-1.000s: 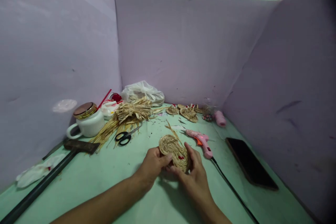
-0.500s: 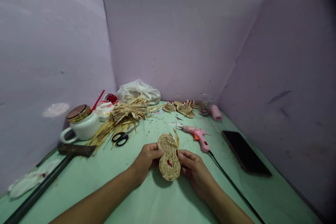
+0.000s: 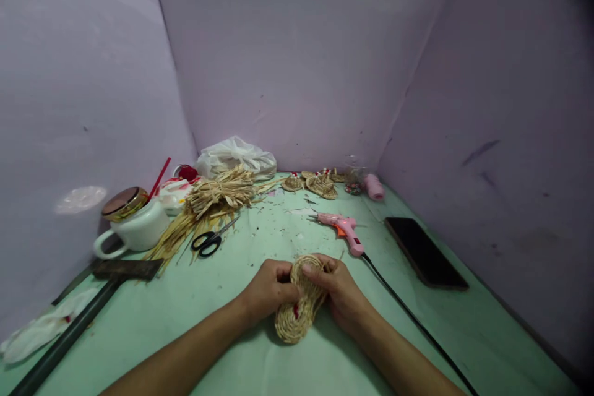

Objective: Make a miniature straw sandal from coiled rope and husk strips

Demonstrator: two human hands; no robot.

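Note:
Between my hands is a woven straw sole (image 3: 293, 323), shaped like a figure eight and made of coiled braid, with a small red mark near its middle. My left hand (image 3: 269, 291) pinches its left edge, thumb on top. On the other side my right hand (image 3: 338, 288) grips the upper right part, its thumb lying over the face and the fingers behind. The sole tilts slightly, its top leaning right. A loose straw end sticks out by the right fingers. Beyond the hands lies a pink glue gun (image 3: 341, 229) with a lit red light, its nozzle pointing left.
Left are a hammer (image 3: 125, 270), a white mug (image 3: 139, 229) with a lidded jar, black-handled scissors (image 3: 208, 242) and a straw bundle (image 3: 221, 190). Finished straw slippers (image 3: 321, 185) and pink thread (image 3: 374, 187) lie at the back. A phone (image 3: 424, 252) and the glue gun's cord (image 3: 413, 315) are right.
The sole has tilted to the right and come lower in view. My right hand has shifted up to its top end, thumb now over the face. The view has tipped down.

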